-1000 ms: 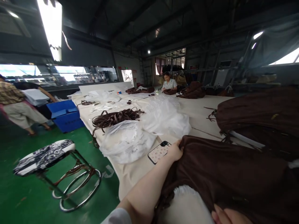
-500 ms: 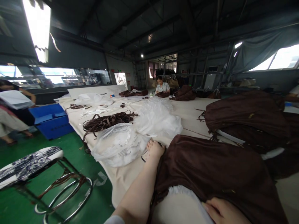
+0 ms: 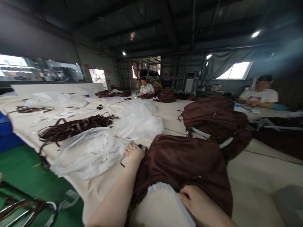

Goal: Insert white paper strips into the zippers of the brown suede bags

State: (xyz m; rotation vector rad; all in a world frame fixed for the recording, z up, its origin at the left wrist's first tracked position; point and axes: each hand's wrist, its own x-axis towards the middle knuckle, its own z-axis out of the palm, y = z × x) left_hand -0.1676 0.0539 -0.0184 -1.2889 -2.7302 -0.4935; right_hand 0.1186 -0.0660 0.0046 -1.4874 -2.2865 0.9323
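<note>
A dark brown fabric bag (image 3: 187, 157) lies in front of me, a small metallic piece on its side. A white piece with a gathered edge (image 3: 161, 201) shows along its near side. My left hand (image 3: 134, 153) reaches past the bag's left side, its fingers bent over a phone (image 3: 124, 161) on the table; the phone's edge and camera corner stick out around it. At the near edge of the bag, my right hand (image 3: 193, 195) is closed where brown fabric meets white. Whether it pinches the white piece too is hidden.
Clear plastic bags (image 3: 94, 154) and a bundle of brown straps (image 3: 78, 126) lie on the cloth-covered table (image 3: 99, 189). More brown bags (image 3: 208, 116) are piled at right. Two co-workers sit beyond, one in a striped shirt (image 3: 148, 88). A metal-legged stool (image 3: 47, 208) stands lower left.
My view has turned to the right, so the table's things sit further left and a co-worker at right shows more fully. My hands keep their places on the phone and the bag.
</note>
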